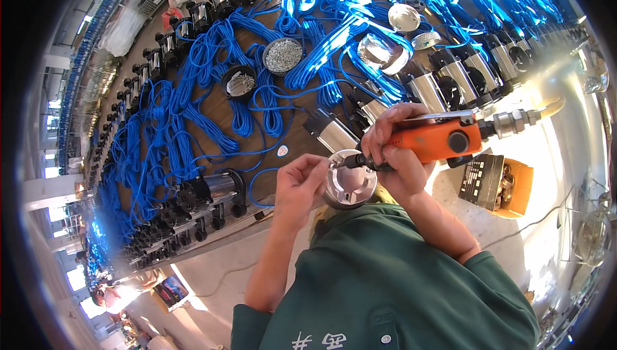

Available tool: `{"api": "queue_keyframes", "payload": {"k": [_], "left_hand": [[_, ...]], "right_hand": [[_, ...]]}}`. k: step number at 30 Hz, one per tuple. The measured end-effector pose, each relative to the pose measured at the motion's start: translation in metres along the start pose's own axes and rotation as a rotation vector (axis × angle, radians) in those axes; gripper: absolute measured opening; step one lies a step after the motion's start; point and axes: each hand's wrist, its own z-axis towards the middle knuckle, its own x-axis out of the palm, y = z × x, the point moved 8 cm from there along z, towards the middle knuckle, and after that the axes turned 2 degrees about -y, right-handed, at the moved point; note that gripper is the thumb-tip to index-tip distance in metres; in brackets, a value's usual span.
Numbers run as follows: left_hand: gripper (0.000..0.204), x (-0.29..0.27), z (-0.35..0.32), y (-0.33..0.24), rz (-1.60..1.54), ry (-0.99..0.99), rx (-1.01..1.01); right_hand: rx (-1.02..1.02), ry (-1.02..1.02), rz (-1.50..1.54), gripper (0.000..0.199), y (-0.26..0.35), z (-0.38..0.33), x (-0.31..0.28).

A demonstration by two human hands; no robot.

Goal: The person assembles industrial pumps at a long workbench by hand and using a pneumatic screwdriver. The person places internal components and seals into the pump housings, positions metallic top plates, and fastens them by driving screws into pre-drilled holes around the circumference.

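Right hand (400, 157) grips orange driver (443, 139) (smooth plastic) | left hand (301, 182) fingers pinch round steel cap (349, 188)

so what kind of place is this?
Likely a factory assembly bench for small pumps or motors: rows of metal motor units, blue cable bundles, bowls of screws, and an orange power screwdriver in the right hand.

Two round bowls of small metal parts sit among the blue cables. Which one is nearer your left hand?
The black bowl, lower left of the pair, is nearer the left hand. The grey bowl sits farther up the bench.
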Motion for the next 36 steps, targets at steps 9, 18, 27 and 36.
{"api": "queue_keyframes", "payload": {"k": [9, 18, 27, 36], "left_hand": [[0.021, -0.026, 0.011, 0.013, -0.011, -0.171, -0.012], [0.023, -0.056, -0.003, 0.026, -0.503, -0.296, 0.043], [0.026, -0.037, -0.019, 0.021, -0.440, -0.289, 0.016], [0.028, -0.001, -0.025, 0.008, -0.577, -0.222, -0.051]], "right_hand": [[0.067, 0.039, -0.260, 0.039, -0.033, 0.005, -0.013], [0.085, 0.163, -0.419, 0.024, -0.049, 0.007, -0.003], [0.048, 0.112, -0.488, 0.035, -0.042, 0.001, 0.010], [-0.057, 0.232, -0.199, 0.039, -0.014, -0.019, 0.038]]}}
